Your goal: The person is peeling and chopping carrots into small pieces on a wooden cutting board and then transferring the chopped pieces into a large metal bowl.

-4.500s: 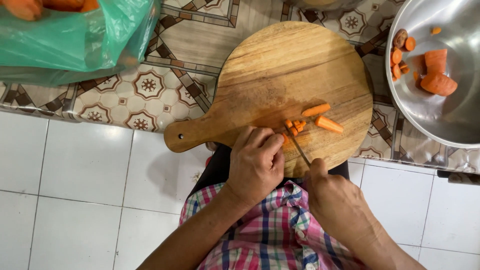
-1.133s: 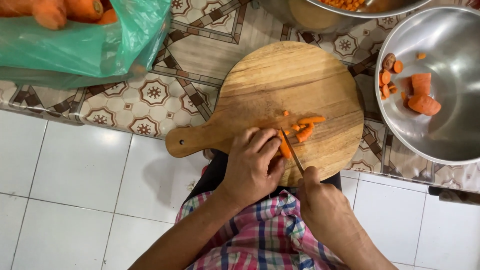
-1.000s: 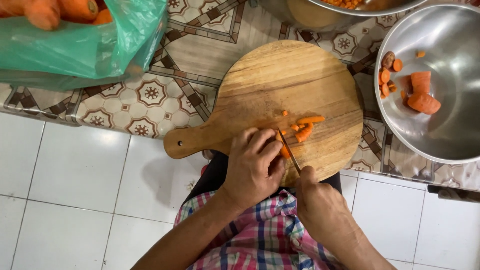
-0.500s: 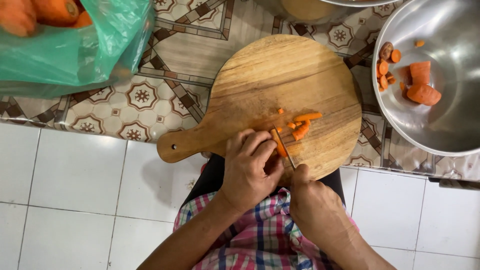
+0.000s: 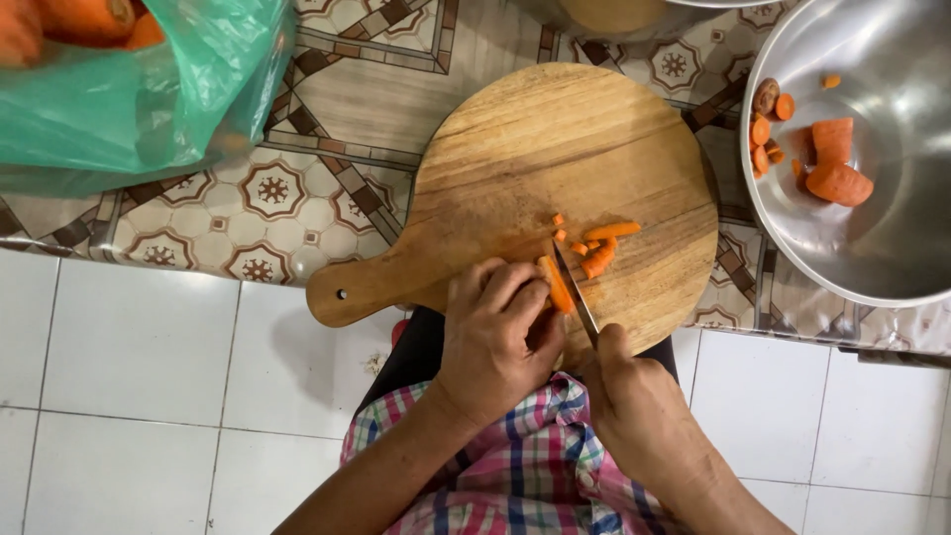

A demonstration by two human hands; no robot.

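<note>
A surface (image 5: 297,198) covered in patterned brown-and-cream tile print runs across the top; below it, a white tiled floor (image 5: 129,396), evenly lit.

Orange carrot pieces (image 5: 597,256) on a tan wooden board (image 5: 555,159). Green bag (image 5: 139,89) at ten o'clock. Checked pink, blue and green shirt (image 5: 515,476).

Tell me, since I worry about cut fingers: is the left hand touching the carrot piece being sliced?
Touching. The head view shows the left hand's fingertips pressed on the carrot piece beside the knife blade.

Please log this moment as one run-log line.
left hand: pins carrot strip | right hand: knife slicing it | wooden cutting board | steel bowl: carrot chunks
</note>
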